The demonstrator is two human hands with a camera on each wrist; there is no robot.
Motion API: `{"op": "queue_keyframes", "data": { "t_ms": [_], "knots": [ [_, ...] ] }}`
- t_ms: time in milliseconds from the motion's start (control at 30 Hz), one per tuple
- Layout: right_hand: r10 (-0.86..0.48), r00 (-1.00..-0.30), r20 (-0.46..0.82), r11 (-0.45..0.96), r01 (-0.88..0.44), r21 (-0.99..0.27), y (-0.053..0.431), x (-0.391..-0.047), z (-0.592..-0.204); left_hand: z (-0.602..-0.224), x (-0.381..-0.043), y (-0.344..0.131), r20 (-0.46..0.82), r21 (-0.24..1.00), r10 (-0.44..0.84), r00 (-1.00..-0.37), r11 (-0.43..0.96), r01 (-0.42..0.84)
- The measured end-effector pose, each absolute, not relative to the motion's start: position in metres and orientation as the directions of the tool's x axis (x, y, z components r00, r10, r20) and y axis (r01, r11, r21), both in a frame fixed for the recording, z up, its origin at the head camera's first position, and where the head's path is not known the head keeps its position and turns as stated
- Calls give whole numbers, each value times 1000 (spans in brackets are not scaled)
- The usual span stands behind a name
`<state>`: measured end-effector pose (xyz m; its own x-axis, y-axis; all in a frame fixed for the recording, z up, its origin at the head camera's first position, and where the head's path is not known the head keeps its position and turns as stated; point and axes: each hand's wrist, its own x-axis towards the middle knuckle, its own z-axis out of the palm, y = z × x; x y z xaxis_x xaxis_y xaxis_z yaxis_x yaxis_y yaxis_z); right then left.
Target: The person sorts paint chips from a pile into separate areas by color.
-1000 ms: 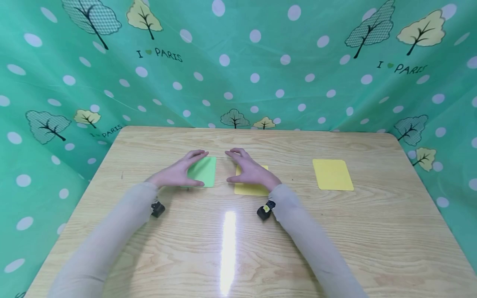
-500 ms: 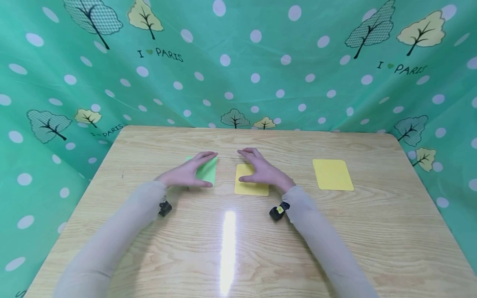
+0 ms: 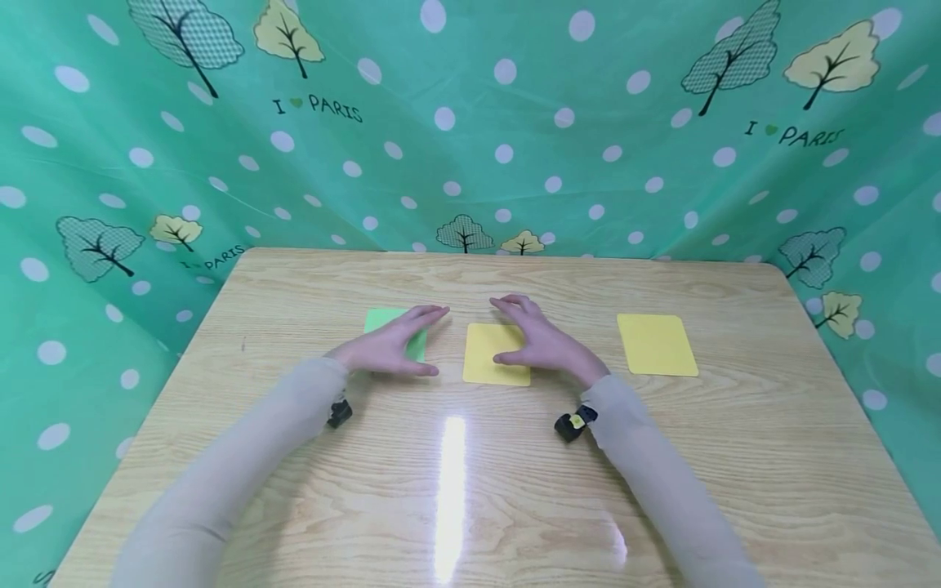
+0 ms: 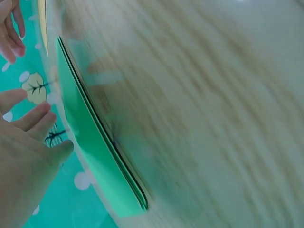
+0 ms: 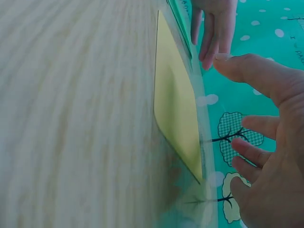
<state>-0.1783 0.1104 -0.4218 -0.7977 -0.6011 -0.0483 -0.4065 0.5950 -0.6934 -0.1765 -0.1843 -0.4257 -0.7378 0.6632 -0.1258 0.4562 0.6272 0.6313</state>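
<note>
My left hand (image 3: 390, 345) hovers above a green square (image 3: 382, 317), covering part of it, with thumb and fingers spread apart and nothing between them. In the left wrist view the green square (image 4: 95, 152) looks like a thin stack with dark edges. Just right of it lies a yellow square (image 3: 481, 355). Over that square's right side is my right hand (image 3: 544, 339), thumb and fingers parted and holding nothing. From the right wrist view, the yellow square (image 5: 173, 99) lies flat, apart from the right hand (image 5: 270, 142). The two hands face each other.
Another yellow square (image 3: 657, 345) lies farther right on the wooden table (image 3: 353, 506). A green dotted curtain (image 3: 412, 139) hangs behind the table and along its sides. A bright light reflection runs down the table's middle.
Both hands have shifted to the right, staying spread. More of the green square's left side and of the nearer yellow square shows now. The squares have not moved.
</note>
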Motion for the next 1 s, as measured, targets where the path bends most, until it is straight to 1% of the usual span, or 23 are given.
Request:
{"op": "queue_keyframes", "data": {
  "t_ms": [167,433,633,833,1000],
  "knots": [
    [-582,-810,-71,619,-385,-684,121,-173,-424,-428,-177,-175,-111,617,684,-721,616,490],
    [-585,-809,-55,613,-396,-684,133,-166,-427,-432,-177,-157,-114,620,719,-686,591,516],
    [-578,-812,-77,623,-379,-684,139,-161,-429,-437,-178,-145,-115,580,740,-663,591,560],
    [-579,-810,-89,623,-370,-689,145,-156,-434,-441,-177,-135,-111,516,737,-667,616,595],
    [-582,-808,-97,626,-368,-687,147,-155,-439,-442,-176,-130,-92,493,730,-677,624,606]
  ]
}}
